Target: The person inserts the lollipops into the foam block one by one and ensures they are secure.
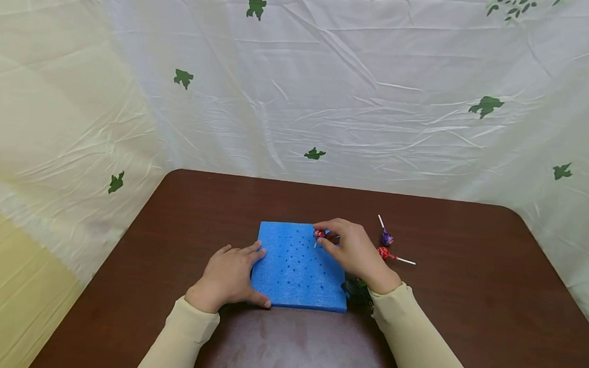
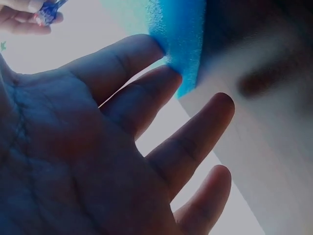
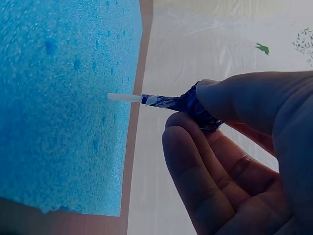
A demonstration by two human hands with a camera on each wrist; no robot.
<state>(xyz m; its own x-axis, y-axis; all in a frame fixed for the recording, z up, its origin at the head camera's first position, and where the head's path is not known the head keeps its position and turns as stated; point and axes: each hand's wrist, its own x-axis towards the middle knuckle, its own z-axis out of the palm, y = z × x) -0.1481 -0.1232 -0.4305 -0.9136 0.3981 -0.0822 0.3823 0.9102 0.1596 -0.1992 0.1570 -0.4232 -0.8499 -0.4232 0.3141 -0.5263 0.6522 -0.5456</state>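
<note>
A blue foam board (image 1: 296, 281) dotted with small holes lies flat on the table. My left hand (image 1: 232, 274) spreads along its left side, fingertips touching the edge and the thumb at the near corner. Over the board's far right part, my right hand (image 1: 354, 251) pinches a lollipop (image 3: 203, 111) by its wrapped head, between thumb and fingers. Its wrapper looks dark blue in the right wrist view and partly red in the head view. The white stick (image 3: 124, 98) points at the board; whether its tip sits in a hole I cannot tell.
Right of the board lie a purple-wrapped lollipop (image 1: 387, 238) and a red-wrapped lollipop (image 1: 383, 252). Dark green wrapped things (image 1: 356, 292) sit by the board's near right edge, partly hidden under the right wrist. A white leaf-patterned cloth (image 1: 356, 88) hangs behind the brown table (image 1: 465, 309).
</note>
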